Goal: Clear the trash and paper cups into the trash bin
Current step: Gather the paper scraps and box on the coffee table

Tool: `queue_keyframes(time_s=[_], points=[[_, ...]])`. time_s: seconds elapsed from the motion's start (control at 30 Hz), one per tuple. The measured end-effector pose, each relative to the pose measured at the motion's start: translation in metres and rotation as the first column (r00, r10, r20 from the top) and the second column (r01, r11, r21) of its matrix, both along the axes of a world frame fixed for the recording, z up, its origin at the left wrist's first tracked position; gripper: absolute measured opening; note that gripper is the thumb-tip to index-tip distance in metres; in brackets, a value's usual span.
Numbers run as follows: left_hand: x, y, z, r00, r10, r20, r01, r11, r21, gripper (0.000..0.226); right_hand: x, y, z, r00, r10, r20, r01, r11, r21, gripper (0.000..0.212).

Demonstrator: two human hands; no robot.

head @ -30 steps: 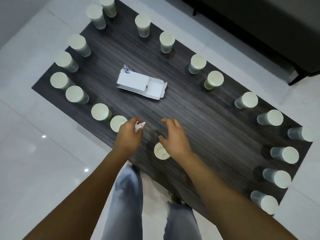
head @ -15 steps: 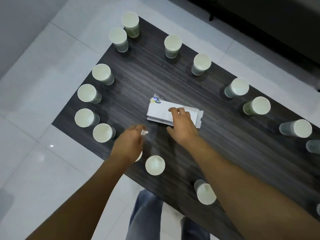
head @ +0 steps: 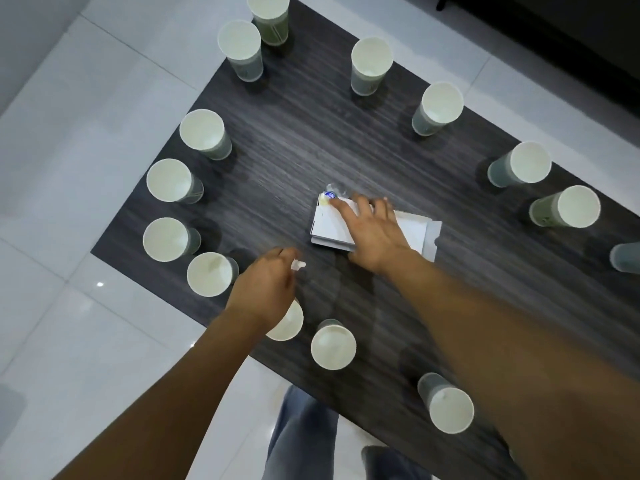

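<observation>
A flattened white carton [head: 329,226] lies mid-table on the dark wood table [head: 294,140], with a small clear wrapper with a blue mark [head: 330,194] at its far left corner. My right hand [head: 372,233] lies flat over the carton, fingers spread, index fingertip touching the wrapper. My left hand [head: 266,289] hovers near the front edge, fingers closed on a small crumpled white paper scrap [head: 298,265]. Several pale paper cups ring the table, such as one cup [head: 204,135] at the left and another cup [head: 333,346] by the front edge. No trash bin is in view.
White tiled floor [head: 69,133] surrounds the low table. Dark furniture [head: 571,29] stands at the back right. My legs in jeans [head: 301,441] stand at the table's front edge. One cup [head: 289,322] sits partly under my left wrist.
My right hand has reached further forward from the carton's near side to lie over it, fingertip at the wrapper. The view moved closer. My left hand keeps the scrap.
</observation>
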State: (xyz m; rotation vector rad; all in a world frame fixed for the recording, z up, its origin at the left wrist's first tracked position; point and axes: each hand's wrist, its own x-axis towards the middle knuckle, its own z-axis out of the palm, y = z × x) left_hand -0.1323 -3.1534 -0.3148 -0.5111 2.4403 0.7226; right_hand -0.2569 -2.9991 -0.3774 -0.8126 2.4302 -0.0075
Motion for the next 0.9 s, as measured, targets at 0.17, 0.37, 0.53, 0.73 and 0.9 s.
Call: queue_keyframes(time_s=[0.17, 0.37, 0.53, 0.73, 0.9], points=[[0.006, 0.005, 0.006, 1.0, -0.026, -0.011, 0.026, 1.0, -0.002, 0.032, 0.016, 0.014, 0.01, 0.999, -0.033, -0.028, 0.033, 0.999, 0.004, 0.094], [0.007, 0.033, 0.055, 0.994, -0.086, -0.068, 0.085, 0.996, -0.015, 0.028, 0.055, 0.047, 0.072, 0.993, -0.077, -0.084, 0.075, 0.997, -0.019, 0.092], [0.021, 0.079, 0.119, 0.979, -0.144, -0.147, 0.142, 0.99, -0.023, 0.024, 0.101, 0.103, 0.146, 0.972, -0.225, -0.074, 0.222, 0.974, -0.039, 0.087], [0.049, 0.167, 0.186, 0.91, -0.356, -0.213, 0.371, 0.928, 0.034, 0.027, 0.171, 0.202, 0.23, 0.895, -0.432, -0.11, 0.434, 0.901, -0.009, 0.09], [0.079, 0.249, 0.221, 0.798, -0.556, -0.232, 0.581, 0.812, 0.055, 0.029, 0.25, 0.274, 0.276, 0.723, -0.682, -0.111, 0.687, 0.727, 0.005, 0.091]])
